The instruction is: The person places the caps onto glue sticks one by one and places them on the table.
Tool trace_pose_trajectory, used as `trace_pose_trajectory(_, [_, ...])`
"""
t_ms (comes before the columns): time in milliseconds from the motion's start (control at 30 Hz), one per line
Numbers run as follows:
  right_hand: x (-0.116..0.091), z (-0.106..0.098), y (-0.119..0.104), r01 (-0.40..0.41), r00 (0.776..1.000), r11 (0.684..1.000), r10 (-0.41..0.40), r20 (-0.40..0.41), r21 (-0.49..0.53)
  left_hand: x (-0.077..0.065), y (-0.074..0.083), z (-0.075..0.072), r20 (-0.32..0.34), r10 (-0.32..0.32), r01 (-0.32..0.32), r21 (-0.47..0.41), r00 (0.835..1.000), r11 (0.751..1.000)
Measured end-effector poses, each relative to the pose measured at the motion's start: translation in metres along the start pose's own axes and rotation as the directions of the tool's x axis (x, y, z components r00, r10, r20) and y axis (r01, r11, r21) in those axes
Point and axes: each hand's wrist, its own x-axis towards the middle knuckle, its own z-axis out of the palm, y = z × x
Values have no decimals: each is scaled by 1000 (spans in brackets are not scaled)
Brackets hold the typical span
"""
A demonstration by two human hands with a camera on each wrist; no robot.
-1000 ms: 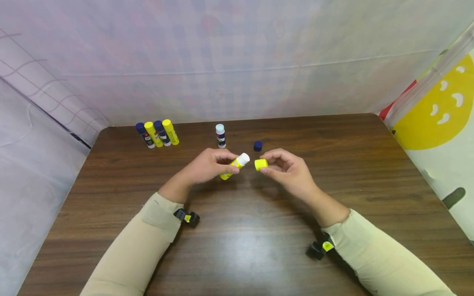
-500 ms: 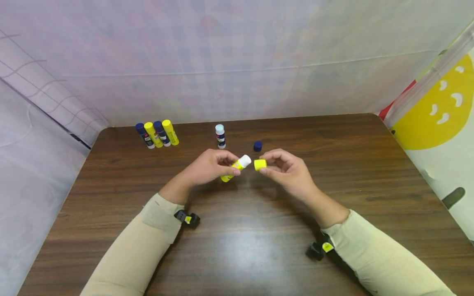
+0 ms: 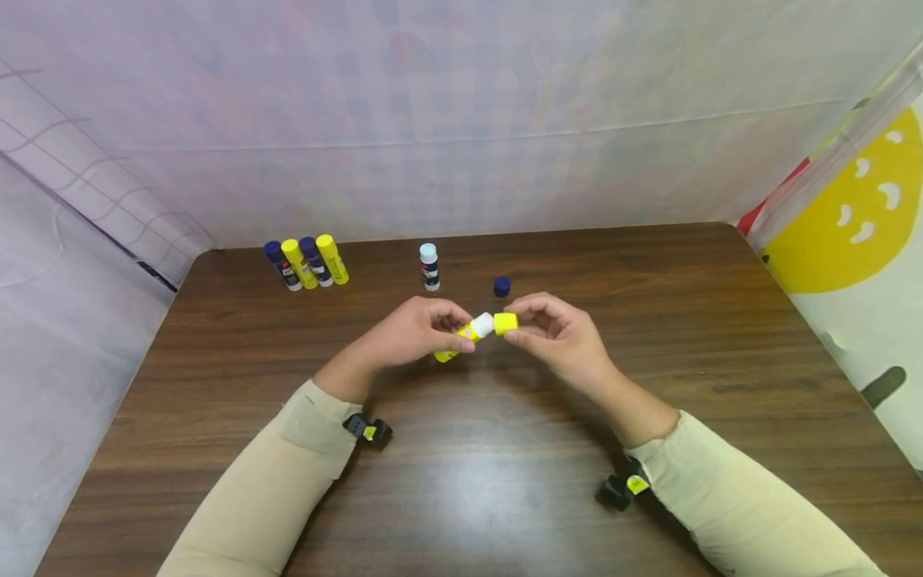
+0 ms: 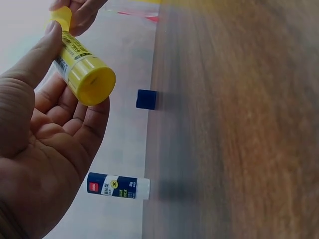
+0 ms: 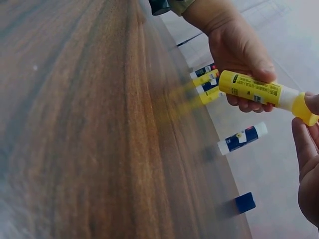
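Observation:
In the head view my left hand [image 3: 414, 336] grips a yellow glue stick [image 3: 450, 348], tilted so its white top points up and to the right. Between the thumb and fingertips of my right hand [image 3: 566, 336] is a yellow cap [image 3: 505, 323], right at that white top. The right wrist view shows the cap [image 5: 304, 110] at the end of the white part, its edge meeting it or just over it; how far it sits on cannot be told. Behind the hands an uncapped blue glue stick [image 3: 429, 268] stands upright, with a dark blue cap [image 3: 501, 286] to its right.
A row of several capped glue sticks, blue and yellow by turns, with a yellow glue stick [image 3: 332, 259] at its right end, stands at the back left of the brown wooden table [image 3: 461, 481]. A pale curtain [image 3: 461, 120] hangs behind the table's back edge.
My left hand has moved slightly right and toward me, bringing the glue stick's white top up to the yellow cap. The gap between them has closed; my right hand has hardly moved.

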Motion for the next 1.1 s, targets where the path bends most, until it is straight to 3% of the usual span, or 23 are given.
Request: trace_pose_trajectory(1100, [-3, 3, 1, 36, 999, 997, -33, 37, -69, -2, 7, 3, 63, 45, -48, 53, 997, 997])
